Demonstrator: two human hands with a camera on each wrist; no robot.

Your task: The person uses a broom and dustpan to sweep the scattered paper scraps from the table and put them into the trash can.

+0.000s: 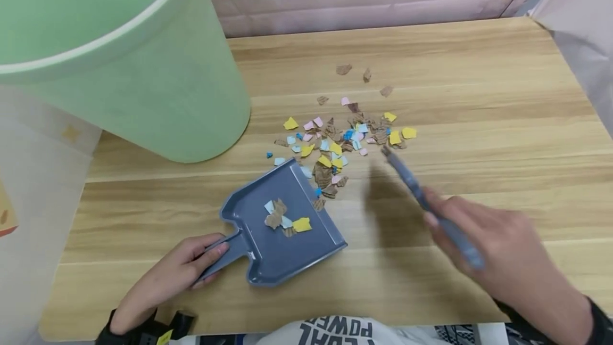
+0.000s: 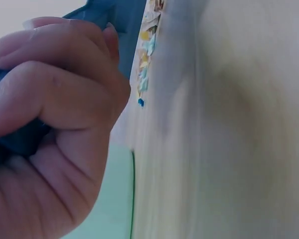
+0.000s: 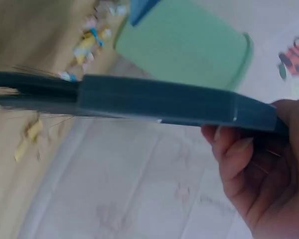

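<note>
— Where is the dustpan [image 1: 282, 222], and what lies in it?

— It lies flat on the wooden table [image 1: 479, 68], near the front edge and left of centre, its open lip turned up and right toward the paper scraps [image 1: 342, 137]. A few scraps, brown, pale blue and yellow, already sit on its floor. The main scatter begins right at the lip and spreads away across the middle of the table, with three brown bits lying apart at the far side.

— What is hard to make out?

— The brush [image 1: 421, 196] is smeared by motion in the head view; its bristle end is only a dark blur next to the right edge of the scatter. In the right wrist view the bristles run off the left edge. The left wrist view is mostly blurred table, and the dustpan shows there only as a blue strip behind the fingers. The green bin [image 1: 158, 84] is cut off at the top and left.

— And the hands?

— The left hand [image 1: 177, 273] has its fingers and thumb wrapped round the dustpan handle, knuckles toward the table edge. The right hand [image 1: 498, 252] is closed round the brush handle, fingers curled beneath it, and the brush points up and left at a slant toward the scraps. Both forearms come in from the bottom edge.
</note>
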